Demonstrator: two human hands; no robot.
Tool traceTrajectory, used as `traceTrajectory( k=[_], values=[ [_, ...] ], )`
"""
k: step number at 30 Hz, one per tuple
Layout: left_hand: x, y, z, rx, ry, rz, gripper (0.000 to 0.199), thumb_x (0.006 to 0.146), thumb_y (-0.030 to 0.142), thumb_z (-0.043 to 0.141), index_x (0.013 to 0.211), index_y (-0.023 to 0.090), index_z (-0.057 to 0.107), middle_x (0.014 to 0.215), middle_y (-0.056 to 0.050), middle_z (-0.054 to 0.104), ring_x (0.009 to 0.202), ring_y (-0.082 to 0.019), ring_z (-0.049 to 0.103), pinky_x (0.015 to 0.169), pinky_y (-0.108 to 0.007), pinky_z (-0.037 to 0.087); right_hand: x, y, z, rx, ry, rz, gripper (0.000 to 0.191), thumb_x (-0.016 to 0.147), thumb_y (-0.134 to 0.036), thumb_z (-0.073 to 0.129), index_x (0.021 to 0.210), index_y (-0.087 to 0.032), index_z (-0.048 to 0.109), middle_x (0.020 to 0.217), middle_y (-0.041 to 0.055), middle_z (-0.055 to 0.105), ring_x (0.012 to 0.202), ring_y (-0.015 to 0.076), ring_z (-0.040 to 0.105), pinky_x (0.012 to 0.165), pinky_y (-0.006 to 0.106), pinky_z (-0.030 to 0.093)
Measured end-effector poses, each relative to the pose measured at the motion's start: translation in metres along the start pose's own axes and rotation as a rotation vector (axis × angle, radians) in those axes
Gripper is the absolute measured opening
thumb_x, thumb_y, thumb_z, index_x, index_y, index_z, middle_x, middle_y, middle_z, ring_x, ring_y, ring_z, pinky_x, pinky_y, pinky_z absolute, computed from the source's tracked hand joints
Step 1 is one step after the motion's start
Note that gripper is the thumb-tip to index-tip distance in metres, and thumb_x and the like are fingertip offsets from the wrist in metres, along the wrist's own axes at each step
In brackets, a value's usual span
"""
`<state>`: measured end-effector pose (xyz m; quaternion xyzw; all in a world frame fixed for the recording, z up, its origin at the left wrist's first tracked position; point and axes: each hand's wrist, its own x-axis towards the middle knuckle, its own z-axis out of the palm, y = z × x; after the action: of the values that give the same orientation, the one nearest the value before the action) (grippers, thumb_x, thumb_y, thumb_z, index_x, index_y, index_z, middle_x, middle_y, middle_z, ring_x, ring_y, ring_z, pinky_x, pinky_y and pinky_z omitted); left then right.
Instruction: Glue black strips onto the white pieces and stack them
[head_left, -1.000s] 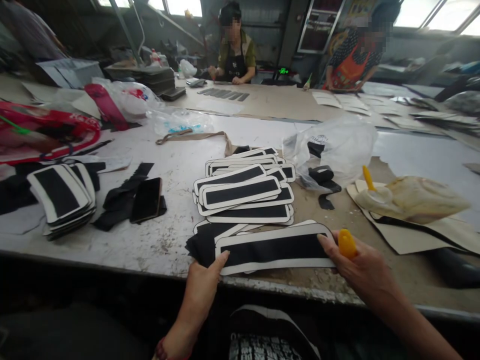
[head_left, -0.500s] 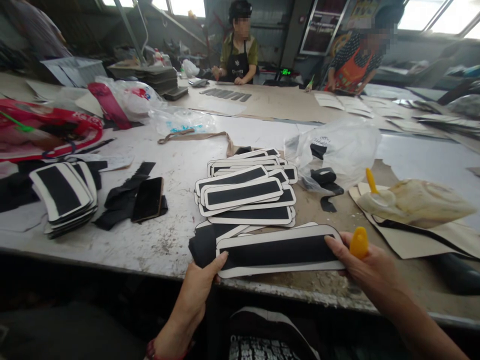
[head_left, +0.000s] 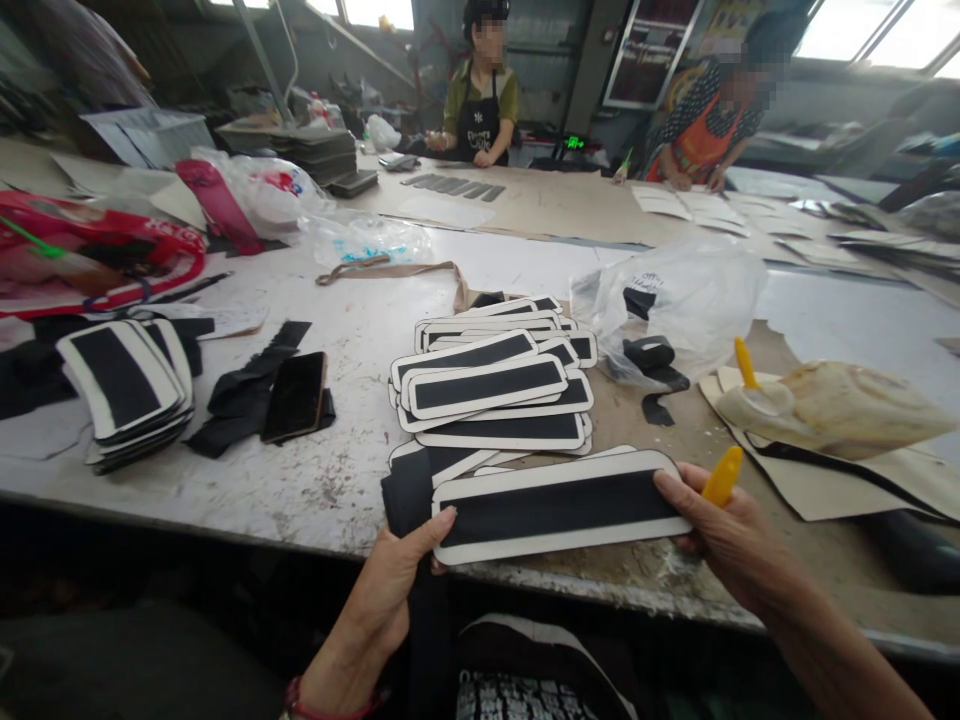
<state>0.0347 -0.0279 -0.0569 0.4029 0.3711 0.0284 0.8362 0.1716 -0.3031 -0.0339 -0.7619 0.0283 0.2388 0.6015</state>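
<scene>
A long white panel with rounded corners and a black strip along its middle (head_left: 555, 508) is held at the table's front edge. My left hand (head_left: 390, 575) pinches its left end, thumb on top and fingers hidden below. At the right end my right hand (head_left: 724, 530) grips it with the thumb on the black strip. That same hand also carries a yellow-handled tool (head_left: 723, 478), its working end hidden. A black fabric band (head_left: 409, 492) lies beside my left hand and hangs over the edge. Behind the panel is a loose pile of similar panels (head_left: 487, 387).
To the left are a stack of panels (head_left: 120, 380), black fabric scraps (head_left: 247, 385) and a phone (head_left: 295, 397). A clear plastic bag (head_left: 690, 300) and a yellowish container (head_left: 840, 400) with a yellow handle sit at right. Two co-workers (head_left: 484, 115) are across the table.
The held panel has tilted slightly, its front edge dipping toward me. The yellow handle in my right hand leans more to the right. Both hands keep their grip.
</scene>
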Motion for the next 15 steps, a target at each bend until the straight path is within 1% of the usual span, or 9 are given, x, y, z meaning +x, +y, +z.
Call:
traceTrajectory(
  k=[3, 5, 7, 9, 12, 15],
  values=[
    [0.0, 0.001, 0.001, 0.007, 0.011, 0.014, 0.061, 0.065, 0.027, 0.083, 0.12, 0.016, 0.059, 0.102, -0.01, 0.071, 0.085, -0.025, 0.068, 0.065, -0.029, 0.056, 0.001, 0.001, 0.002, 0.079, -0.022, -0.024, 0.039, 0.076, -0.055, 0.068, 0.085, -0.018, 0.057, 0.06, -0.0061, 0.044, 0.047, 0.0052, 0.037, 0.037, 0.013, 0.031],
    [0.0, 0.001, 0.001, 0.038, 0.04, 0.035, 0.059, 0.065, 0.027, 0.082, 0.119, 0.015, 0.06, 0.103, -0.01, 0.071, 0.093, -0.027, 0.067, 0.072, -0.032, 0.058, 0.001, 0.0, 0.004, 0.088, -0.032, -0.04, 0.039, 0.077, -0.055, 0.067, 0.084, -0.018, 0.057, 0.06, -0.0061, 0.045, 0.047, 0.0054, 0.038, 0.037, 0.013, 0.032],
    [0.002, 0.0, 0.001, 0.069, 0.083, 0.066, 0.058, 0.065, 0.027, 0.083, 0.117, 0.017, 0.061, 0.103, -0.008, 0.072, 0.1, -0.027, 0.066, 0.08, -0.032, 0.058, 0.0, -0.002, 0.008, 0.082, -0.033, -0.054, 0.041, 0.076, -0.058, 0.067, 0.079, -0.018, 0.055, 0.06, -0.0061, 0.045, 0.048, 0.0061, 0.039, 0.039, 0.014, 0.034],
    [0.004, 0.0, 0.002, 0.102, 0.14, 0.1, 0.056, 0.062, 0.026, 0.084, 0.114, 0.021, 0.064, 0.101, -0.004, 0.072, 0.102, -0.025, 0.065, 0.084, -0.029, 0.057, -0.001, -0.004, 0.01, 0.089, -0.032, -0.062, 0.045, 0.074, -0.062, 0.065, 0.073, -0.018, 0.054, 0.059, -0.0062, 0.043, 0.049, 0.0067, 0.04, 0.041, 0.016, 0.036],
    [0.005, 0.002, 0.004, 0.141, 0.187, 0.112, 0.054, 0.061, 0.024, 0.085, 0.11, 0.028, 0.066, 0.102, 0.002, 0.072, 0.106, -0.023, 0.064, 0.083, -0.023, 0.057, 0.001, -0.004, 0.012, 0.111, -0.036, -0.064, 0.048, 0.075, -0.066, 0.061, 0.071, -0.018, 0.053, 0.058, -0.0056, 0.045, 0.048, 0.0072, 0.042, 0.043, 0.018, 0.037],
    [0.004, 0.003, 0.006, 0.168, 0.201, 0.117, 0.057, 0.059, 0.023, 0.087, 0.111, 0.031, 0.066, 0.105, 0.005, 0.072, 0.109, -0.022, 0.062, 0.079, -0.019, 0.057, 0.003, -0.002, 0.011, 0.081, -0.029, -0.061, 0.047, 0.079, -0.065, 0.057, 0.072, -0.019, 0.053, 0.059, -0.005, 0.048, 0.048, 0.0077, 0.045, 0.044, 0.019, 0.038]
  ],
)
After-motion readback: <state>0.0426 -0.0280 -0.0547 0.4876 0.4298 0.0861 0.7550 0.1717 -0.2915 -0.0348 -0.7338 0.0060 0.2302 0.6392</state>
